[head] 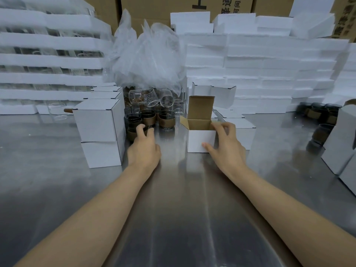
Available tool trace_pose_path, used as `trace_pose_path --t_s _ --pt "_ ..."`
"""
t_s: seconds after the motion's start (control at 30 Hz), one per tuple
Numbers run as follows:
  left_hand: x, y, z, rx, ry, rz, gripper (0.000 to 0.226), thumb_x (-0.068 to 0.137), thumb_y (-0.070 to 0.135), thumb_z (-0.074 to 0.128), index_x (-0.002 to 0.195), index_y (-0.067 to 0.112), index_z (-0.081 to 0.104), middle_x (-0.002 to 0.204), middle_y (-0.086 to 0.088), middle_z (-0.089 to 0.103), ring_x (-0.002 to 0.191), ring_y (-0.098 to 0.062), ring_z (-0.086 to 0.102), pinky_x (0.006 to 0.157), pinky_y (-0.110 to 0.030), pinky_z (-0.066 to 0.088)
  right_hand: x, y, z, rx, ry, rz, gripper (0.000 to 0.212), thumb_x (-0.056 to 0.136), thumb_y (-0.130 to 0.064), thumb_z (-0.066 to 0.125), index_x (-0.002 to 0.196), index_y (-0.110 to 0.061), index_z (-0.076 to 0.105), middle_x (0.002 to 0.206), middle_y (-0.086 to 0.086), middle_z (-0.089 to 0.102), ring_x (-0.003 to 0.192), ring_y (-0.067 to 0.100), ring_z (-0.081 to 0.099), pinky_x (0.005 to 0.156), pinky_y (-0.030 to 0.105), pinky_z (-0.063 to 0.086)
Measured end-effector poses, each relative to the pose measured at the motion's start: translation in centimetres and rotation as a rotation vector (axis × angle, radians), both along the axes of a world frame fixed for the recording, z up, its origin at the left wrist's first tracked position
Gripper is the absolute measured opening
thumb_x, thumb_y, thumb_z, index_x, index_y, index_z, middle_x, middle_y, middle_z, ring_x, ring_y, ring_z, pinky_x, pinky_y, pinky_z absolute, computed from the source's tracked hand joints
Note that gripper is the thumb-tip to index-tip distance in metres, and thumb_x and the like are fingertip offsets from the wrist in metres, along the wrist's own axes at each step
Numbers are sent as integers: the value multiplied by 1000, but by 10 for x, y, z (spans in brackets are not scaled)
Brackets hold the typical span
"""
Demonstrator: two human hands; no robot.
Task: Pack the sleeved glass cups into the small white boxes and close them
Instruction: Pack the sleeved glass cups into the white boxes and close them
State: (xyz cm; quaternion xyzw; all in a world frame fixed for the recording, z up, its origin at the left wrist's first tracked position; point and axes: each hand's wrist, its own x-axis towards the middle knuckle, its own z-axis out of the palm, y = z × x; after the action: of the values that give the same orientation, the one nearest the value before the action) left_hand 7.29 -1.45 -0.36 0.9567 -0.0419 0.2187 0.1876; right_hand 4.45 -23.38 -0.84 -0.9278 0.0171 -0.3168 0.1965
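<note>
A small white box (200, 138) stands open on the steel table (177, 199), its brown lid flap upright at the back. My right hand (225, 147) holds its right side, thumb on the front face and fingers curled over the top right edge. My left hand (143, 146) reaches to the left of it, its fingers curling round a sleeved glass cup (133, 134) with a brown sleeve at the front of a cluster. More sleeved cups (167, 119) stand behind it, and bare glasses (152, 98) are piled further back.
Closed white boxes (100, 132) are stacked two high just left of my left hand. More white boxes (339, 143) stand at the right edge, with dark sleeved cups (319, 116) near them. Foam trays (269, 74) and crumpled plastic bags (148, 58) fill the back.
</note>
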Motion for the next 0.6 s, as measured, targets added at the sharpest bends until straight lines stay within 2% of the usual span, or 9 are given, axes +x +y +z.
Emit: trace_pose_path --t_s 0.1,0.2,0.3,0.37,0.47,0.53,0.6 --pt "-3 -1 2 3 -86 -14 39 95 14 46 135 13 43 130 -8 34 87 -30 58 64 -38 48 -3 4 5 -19 -115 39 53 85 -18 63 134 -27 43 132 -1 28 78 16 49 64 30 39" --pt "-7 -6 3 -39 -155 -52 30 99 21 45 129 17 49 123 -4 42 88 -28 61 66 -36 46 -9 14 7 4 -219 251 31 86 -10 59 115 -20 58 113 -6 44 74 1 39 58 26 36" --pt "-13 -15 1 -120 -190 -150 24 99 25 47 121 21 55 119 0 49 95 -24 61 72 -37 48 -8 21 0 4 -67 417 16 87 -9 56 95 -18 66 80 -14 51 68 4 44 62 32 47" --pt "-16 -22 0 -177 -213 -209 19 98 27 50 115 24 59 114 5 53 98 -17 61 73 -35 48 -3 20 -5 13 82 393 18 87 -10 55 98 -14 68 72 -16 52 66 7 48 70 31 50" --pt "-21 -31 -1 -225 -261 -269 13 94 25 56 107 28 57 104 12 56 91 -4 56 64 -28 39 1 15 -5 155 126 392 27 85 -9 62 111 -11 65 76 -11 60 60 6 52 68 13 44" --pt "-24 -34 -1 -254 -289 -311 14 91 24 59 104 28 53 97 15 56 83 -1 50 61 -26 35 0 14 -5 231 167 456 37 82 -20 72 118 -16 61 84 -11 64 61 4 53 65 8 42" --pt "-26 -35 0 -276 -319 -354 17 90 24 62 103 27 51 92 17 54 78 1 47 60 -25 37 0 14 -5 237 198 482 53 77 -37 77 124 -26 55 89 -14 63 64 2 54 67 13 45"
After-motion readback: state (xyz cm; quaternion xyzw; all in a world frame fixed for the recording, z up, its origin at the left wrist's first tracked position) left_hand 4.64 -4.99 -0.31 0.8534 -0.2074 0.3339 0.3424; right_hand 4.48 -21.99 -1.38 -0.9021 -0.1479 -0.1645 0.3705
